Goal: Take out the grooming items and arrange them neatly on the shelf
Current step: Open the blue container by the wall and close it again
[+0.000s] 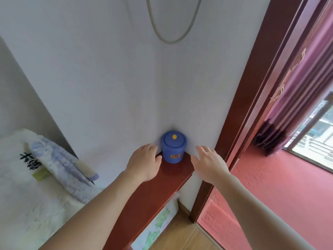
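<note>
One lidded blue jar (173, 147) stands on the shelf (158, 188) between your hands, left hand (144, 162) and right hand (209, 164) both spread and holding nothing; lid on, no grooming items out, so the task looks barely begun.

The left hand (144, 162) is stretched out just left of the blue jar (173, 147), the right hand (209, 164) just right of it. Both show their backs, with fingers (201, 149) loosely straight and gripping nothing.
</note>
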Demonstrator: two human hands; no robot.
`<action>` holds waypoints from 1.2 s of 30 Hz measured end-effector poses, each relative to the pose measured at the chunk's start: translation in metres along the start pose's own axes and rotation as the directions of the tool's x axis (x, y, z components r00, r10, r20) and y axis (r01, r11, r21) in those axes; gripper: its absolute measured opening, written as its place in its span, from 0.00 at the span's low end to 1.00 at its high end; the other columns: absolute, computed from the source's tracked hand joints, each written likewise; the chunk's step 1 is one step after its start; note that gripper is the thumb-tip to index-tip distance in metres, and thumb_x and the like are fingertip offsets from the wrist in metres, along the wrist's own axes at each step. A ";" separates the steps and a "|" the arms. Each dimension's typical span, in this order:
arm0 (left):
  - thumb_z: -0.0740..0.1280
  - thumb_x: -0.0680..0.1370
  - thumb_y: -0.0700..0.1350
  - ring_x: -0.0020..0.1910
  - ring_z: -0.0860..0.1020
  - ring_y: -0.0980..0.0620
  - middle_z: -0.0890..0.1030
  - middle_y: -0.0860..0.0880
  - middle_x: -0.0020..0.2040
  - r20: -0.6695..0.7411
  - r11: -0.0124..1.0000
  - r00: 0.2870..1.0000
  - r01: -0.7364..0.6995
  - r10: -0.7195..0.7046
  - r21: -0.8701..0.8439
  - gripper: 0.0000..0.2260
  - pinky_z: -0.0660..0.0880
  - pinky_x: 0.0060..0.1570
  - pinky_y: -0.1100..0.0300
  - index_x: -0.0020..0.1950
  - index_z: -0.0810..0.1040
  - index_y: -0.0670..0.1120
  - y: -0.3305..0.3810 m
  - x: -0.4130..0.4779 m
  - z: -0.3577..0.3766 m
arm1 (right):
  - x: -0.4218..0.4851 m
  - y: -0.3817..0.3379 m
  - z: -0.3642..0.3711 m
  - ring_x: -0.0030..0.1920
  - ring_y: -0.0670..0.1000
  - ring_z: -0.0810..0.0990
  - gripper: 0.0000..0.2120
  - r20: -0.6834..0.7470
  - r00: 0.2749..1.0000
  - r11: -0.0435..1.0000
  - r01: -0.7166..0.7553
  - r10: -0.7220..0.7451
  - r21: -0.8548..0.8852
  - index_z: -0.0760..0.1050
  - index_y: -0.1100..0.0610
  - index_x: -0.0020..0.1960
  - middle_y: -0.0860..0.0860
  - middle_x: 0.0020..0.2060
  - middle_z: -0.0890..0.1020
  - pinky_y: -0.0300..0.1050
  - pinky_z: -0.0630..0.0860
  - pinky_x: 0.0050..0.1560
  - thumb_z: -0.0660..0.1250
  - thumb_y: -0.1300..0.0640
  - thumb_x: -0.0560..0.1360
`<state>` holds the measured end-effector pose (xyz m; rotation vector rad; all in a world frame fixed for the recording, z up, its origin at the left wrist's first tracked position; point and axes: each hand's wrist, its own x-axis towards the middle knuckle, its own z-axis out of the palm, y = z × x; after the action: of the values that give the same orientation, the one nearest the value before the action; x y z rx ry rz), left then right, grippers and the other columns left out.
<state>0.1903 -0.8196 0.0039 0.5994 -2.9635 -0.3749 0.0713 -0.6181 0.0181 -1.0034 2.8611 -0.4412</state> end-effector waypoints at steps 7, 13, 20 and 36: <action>0.57 0.83 0.50 0.66 0.72 0.45 0.74 0.47 0.66 0.043 0.999 0.998 -0.053 0.054 -0.011 0.18 0.69 0.63 0.53 0.69 0.71 0.44 -0.013 0.079 0.018 | 0.063 0.016 0.016 0.63 0.56 0.71 0.19 0.009 0.998 0.998 -0.067 0.067 -0.003 0.69 0.57 0.67 0.53 0.65 0.74 0.51 0.70 0.60 0.53 0.48 0.81; 0.58 0.82 0.51 0.61 0.74 0.46 0.75 0.49 0.60 0.076 0.997 0.994 -0.074 0.075 -0.022 0.15 0.70 0.57 0.55 0.65 0.72 0.45 -0.015 0.131 0.037 | 0.107 0.028 0.039 0.65 0.56 0.70 0.20 0.068 0.993 0.993 -0.104 0.100 0.051 0.66 0.57 0.70 0.53 0.66 0.72 0.50 0.69 0.62 0.53 0.49 0.81; 0.57 0.83 0.53 0.67 0.71 0.47 0.72 0.49 0.69 0.140 0.999 0.990 -0.014 0.021 -0.047 0.21 0.70 0.65 0.53 0.74 0.66 0.46 -0.005 0.174 0.065 | 0.152 0.050 0.075 0.63 0.55 0.71 0.23 0.141 0.990 0.994 -0.040 0.026 0.098 0.61 0.56 0.73 0.53 0.66 0.72 0.48 0.70 0.61 0.53 0.48 0.82; 0.61 0.82 0.51 0.65 0.72 0.48 0.72 0.49 0.68 0.182 0.997 0.983 0.030 -0.018 -0.064 0.21 0.72 0.59 0.56 0.74 0.68 0.47 0.006 0.233 0.110 | 0.190 0.068 0.135 0.61 0.50 0.74 0.43 0.243 0.970 0.911 -0.124 0.027 0.393 0.53 0.49 0.78 0.49 0.64 0.73 0.45 0.74 0.57 0.63 0.31 0.71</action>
<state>-0.0410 -0.8815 -0.0899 0.6257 -3.1028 -0.5572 -0.0956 -0.7191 -0.1271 -0.8022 2.4440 -0.8111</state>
